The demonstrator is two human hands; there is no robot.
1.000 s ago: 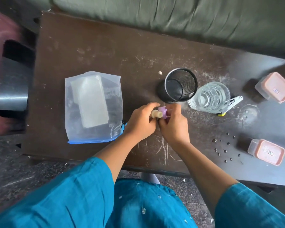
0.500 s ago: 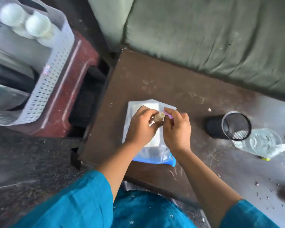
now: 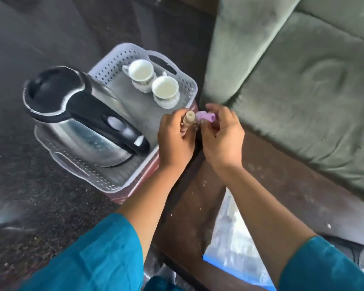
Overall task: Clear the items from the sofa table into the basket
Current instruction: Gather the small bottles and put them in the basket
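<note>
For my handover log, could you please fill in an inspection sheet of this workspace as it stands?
Surface: brown sofa table, scuffed.
Job's things: white perforated basket on a red stool holds a steel kettle and two white cups; a clear plastic bag lies on the table.
Clutter: pale specks on the table.
Grippers: left hand pinches a small beige piece; right hand holds a purple piece; both are near the basket's rim.
Cables: nothing seen.
Surroundings: green sofa beyond the table; dark speckled floor.
</note>
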